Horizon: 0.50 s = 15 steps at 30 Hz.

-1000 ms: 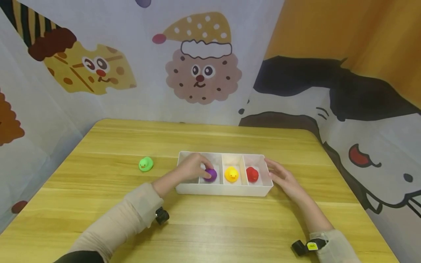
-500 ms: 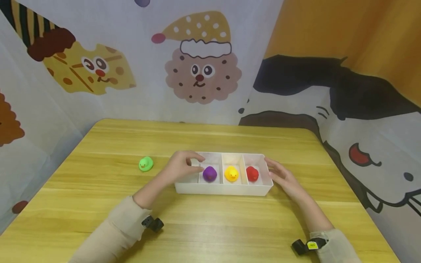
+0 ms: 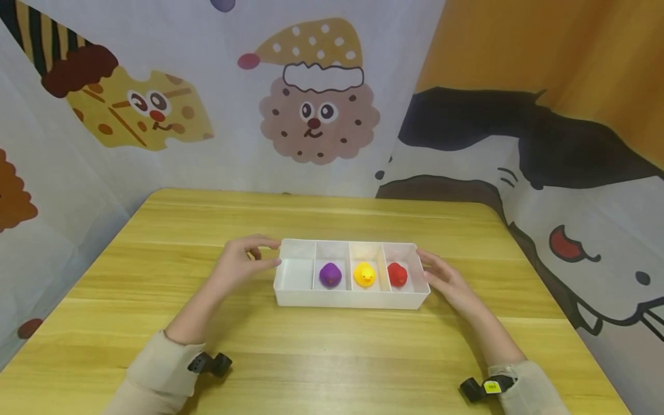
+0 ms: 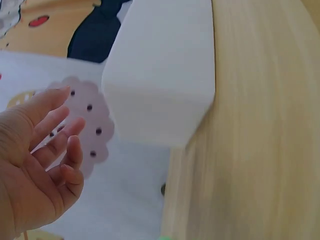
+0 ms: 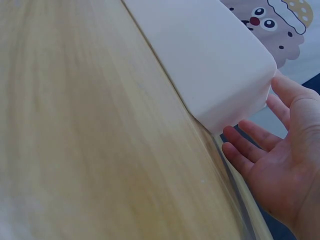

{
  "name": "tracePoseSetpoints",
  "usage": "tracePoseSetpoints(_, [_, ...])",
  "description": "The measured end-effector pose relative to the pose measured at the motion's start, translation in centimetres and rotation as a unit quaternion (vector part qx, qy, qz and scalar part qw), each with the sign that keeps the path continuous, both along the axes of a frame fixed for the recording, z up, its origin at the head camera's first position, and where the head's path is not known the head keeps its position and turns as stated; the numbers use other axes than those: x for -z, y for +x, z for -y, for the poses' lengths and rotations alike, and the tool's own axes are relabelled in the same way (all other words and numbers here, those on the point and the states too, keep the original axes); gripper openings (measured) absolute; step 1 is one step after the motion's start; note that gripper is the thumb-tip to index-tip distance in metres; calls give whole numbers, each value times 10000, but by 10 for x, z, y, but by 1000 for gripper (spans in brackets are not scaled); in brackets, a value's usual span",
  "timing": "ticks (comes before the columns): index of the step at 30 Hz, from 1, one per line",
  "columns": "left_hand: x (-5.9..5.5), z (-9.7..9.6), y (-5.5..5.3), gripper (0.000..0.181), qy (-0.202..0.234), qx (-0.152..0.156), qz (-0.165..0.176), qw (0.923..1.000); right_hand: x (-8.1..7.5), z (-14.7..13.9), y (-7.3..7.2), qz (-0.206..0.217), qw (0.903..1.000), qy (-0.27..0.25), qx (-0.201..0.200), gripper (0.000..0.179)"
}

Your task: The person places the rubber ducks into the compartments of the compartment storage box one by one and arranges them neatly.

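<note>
A white box (image 3: pixel 347 300) with several compartments stands on the table. From left to right in the head view, its left compartment is bare, then come a purple duck (image 3: pixel 330 275), a yellow duck (image 3: pixel 365 275) and a red duck (image 3: pixel 397 275), one in each. My left hand (image 3: pixel 241 262) is at the box's left end, fingers loosely bent and holding nothing; the left wrist view shows a gap between hand (image 4: pixel 42 160) and box. At the right end, my right hand (image 3: pixel 448 282) touches the box wall with relaxed fingers.
A sliver of green (image 4: pixel 165 238) shows at the bottom of the left wrist view; the green duck is hidden in the head view. The wooden table (image 3: pixel 332 357) meets a printed cloth (image 3: pixel 223 167) at its back edge.
My left hand has let go of the purple duck and moved left out of the box to its left end, now covering the green duck's spot. My right hand has stayed put.
</note>
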<state>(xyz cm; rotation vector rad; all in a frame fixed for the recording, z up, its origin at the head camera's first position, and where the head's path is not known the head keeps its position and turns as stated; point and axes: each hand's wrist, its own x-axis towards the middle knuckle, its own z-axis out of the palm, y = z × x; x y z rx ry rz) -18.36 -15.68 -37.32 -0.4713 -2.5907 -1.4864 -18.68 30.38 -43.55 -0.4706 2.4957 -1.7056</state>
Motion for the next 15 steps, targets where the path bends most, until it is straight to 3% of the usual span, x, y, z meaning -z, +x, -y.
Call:
tracePoseSetpoints(9, [5, 39, 3, 32, -144, -453, 83, 9988, 0, 0, 0, 35, 10000, -31, 0, 53])
tracePoseSetpoints(15, [11, 60, 3, 37, -155, -744, 374, 9964, 1, 0, 0, 43, 10000, 41, 29, 53])
